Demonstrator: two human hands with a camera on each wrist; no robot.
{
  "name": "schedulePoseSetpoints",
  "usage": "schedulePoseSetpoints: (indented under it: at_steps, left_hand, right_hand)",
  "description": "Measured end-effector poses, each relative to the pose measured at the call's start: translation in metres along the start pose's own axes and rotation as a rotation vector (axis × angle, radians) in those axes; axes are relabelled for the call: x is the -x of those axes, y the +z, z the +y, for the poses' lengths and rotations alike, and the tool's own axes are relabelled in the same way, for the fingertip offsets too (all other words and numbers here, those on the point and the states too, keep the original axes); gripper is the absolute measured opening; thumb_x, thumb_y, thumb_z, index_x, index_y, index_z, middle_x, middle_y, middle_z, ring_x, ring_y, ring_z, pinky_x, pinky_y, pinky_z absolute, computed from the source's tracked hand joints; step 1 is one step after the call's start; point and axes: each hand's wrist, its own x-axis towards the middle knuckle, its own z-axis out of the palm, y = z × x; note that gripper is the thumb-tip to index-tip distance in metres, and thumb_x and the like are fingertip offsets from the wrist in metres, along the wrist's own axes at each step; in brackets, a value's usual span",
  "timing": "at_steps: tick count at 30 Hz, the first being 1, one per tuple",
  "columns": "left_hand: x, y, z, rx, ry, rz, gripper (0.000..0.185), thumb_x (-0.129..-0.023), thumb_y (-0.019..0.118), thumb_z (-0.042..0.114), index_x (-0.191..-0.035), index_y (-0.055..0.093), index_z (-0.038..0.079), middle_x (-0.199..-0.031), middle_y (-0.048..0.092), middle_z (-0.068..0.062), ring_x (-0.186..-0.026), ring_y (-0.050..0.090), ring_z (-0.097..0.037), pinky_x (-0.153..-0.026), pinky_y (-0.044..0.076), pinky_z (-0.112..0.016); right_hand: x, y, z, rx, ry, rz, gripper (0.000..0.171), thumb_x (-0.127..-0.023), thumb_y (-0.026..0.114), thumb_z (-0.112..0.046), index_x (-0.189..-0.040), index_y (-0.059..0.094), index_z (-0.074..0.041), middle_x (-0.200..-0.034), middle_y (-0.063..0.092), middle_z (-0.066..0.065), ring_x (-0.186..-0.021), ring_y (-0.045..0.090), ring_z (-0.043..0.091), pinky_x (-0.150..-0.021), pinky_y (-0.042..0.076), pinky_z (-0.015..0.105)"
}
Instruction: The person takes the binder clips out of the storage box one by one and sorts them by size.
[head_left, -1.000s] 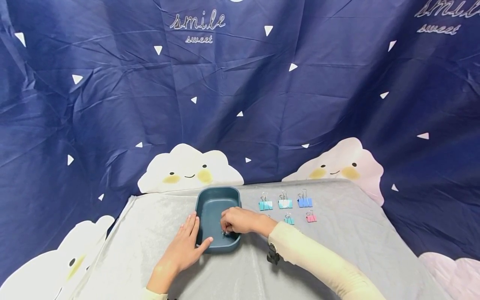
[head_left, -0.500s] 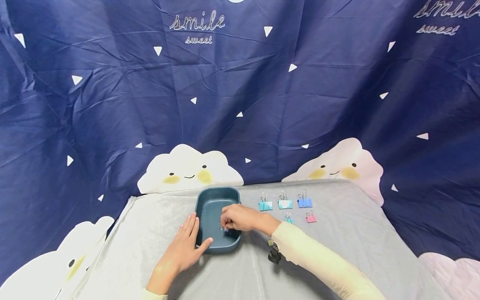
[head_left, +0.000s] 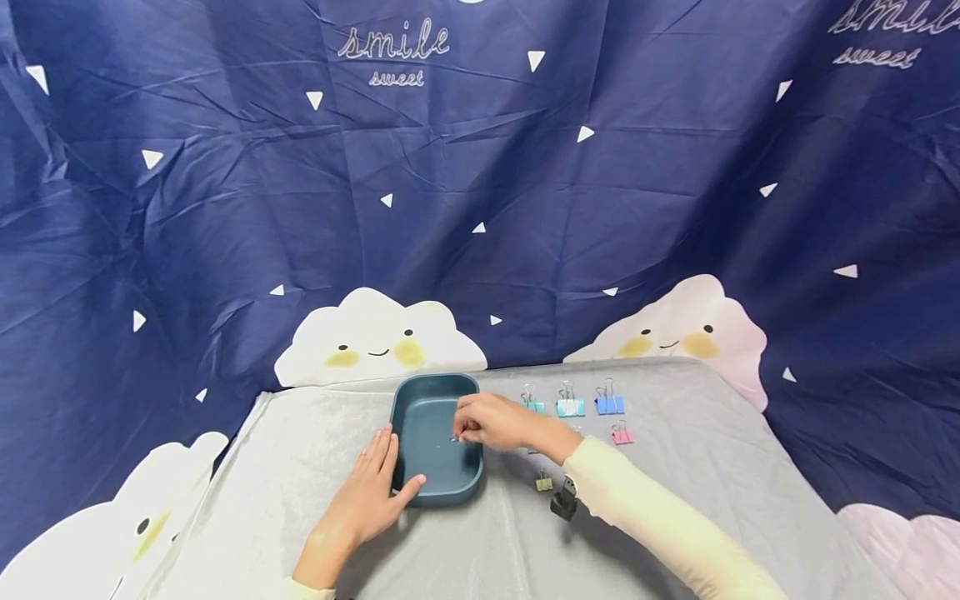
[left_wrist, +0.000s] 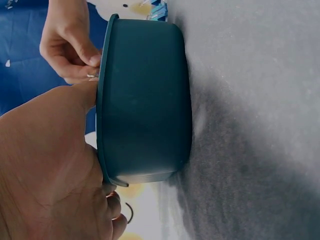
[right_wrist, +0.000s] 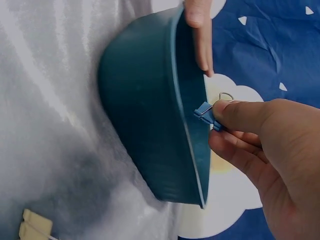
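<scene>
A small blue binder clip [right_wrist: 205, 113] is pinched between the thumb and fingers of my right hand [head_left: 489, 421]. In the head view that hand is over the right side of a dark teal box [head_left: 424, 479]; its fingers largely hide the clip. The right wrist view shows the clip just outside the box's opening, one wire handle sticking up by the thumb. My left hand [head_left: 367, 483] lies along the box's left rim, fingers straight, thumb out over the near corner. In the left wrist view, its palm [left_wrist: 45, 165] is up against the rim.
Right of the box, binder clips stand on the grey cloth [head_left: 697, 467]: a teal one [head_left: 534, 404], a teal-and-white one [head_left: 570, 408], a blue one [head_left: 610, 405], a pink one [head_left: 622, 435] and a yellow one [head_left: 543, 483]. Others are partly behind the right wrist. A dark blue curtain [head_left: 480, 167] hangs behind.
My right hand has moved back and to the right from low inside the box, still pinching the clip. The yellow clip has come out from behind the forearm. The left hand stays put.
</scene>
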Motion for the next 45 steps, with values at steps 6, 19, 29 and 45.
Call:
schedulePoseSetpoints:
  at_steps: [6,19,29,45]
  left_hand:
    - [0.000,0.000,0.000,-0.006,-0.004,-0.009,0.097,-0.104,0.052,0.066,-0.165,0.030,-0.007,-0.177,0.020,-0.023,-0.165,0.019,-0.040,-0.133,0.024,-0.059]
    - [0.000,0.007,-0.005,0.034,0.048,0.073,0.098,-0.103,0.056,0.065,-0.161,0.035,-0.011,-0.173,0.027,-0.028,-0.161,0.026,-0.047,-0.127,0.029,-0.067]
    - [0.000,0.001,-0.001,-0.005,0.004,-0.013,0.097,-0.105,0.051,0.066,-0.165,0.029,-0.007,-0.177,0.019,-0.023,-0.166,0.017,-0.040,-0.133,0.024,-0.059]
    - [0.000,0.000,-0.001,-0.006,0.007,-0.011,0.097,-0.105,0.051,0.066,-0.164,0.030,-0.007,-0.177,0.019,-0.023,-0.166,0.016,-0.040,-0.134,0.023,-0.058]
  right_hand:
    - [0.011,-0.012,0.006,0.017,-0.009,0.068,0.005,-0.097,0.078,-0.010,-0.094,0.079,-0.014,-0.090,0.066,-0.005,-0.078,0.056,0.000,-0.071,0.050,0.016]
    - [0.042,-0.031,0.014,-0.007,0.080,0.130,0.010,-0.097,0.078,-0.011,-0.089,0.074,-0.016,-0.087,0.063,-0.008,-0.076,0.058,0.002,-0.069,0.051,0.018]
    - [0.073,-0.041,0.017,-0.049,0.182,0.181,0.009,-0.098,0.077,-0.011,-0.092,0.075,-0.018,-0.090,0.066,-0.011,-0.078,0.059,-0.001,-0.072,0.056,0.025]
    - [0.120,-0.059,0.026,-0.053,0.293,0.269,0.011,-0.094,0.079,-0.007,-0.093,0.074,-0.017,-0.088,0.069,-0.011,-0.082,0.066,0.002,-0.077,0.062,0.029]
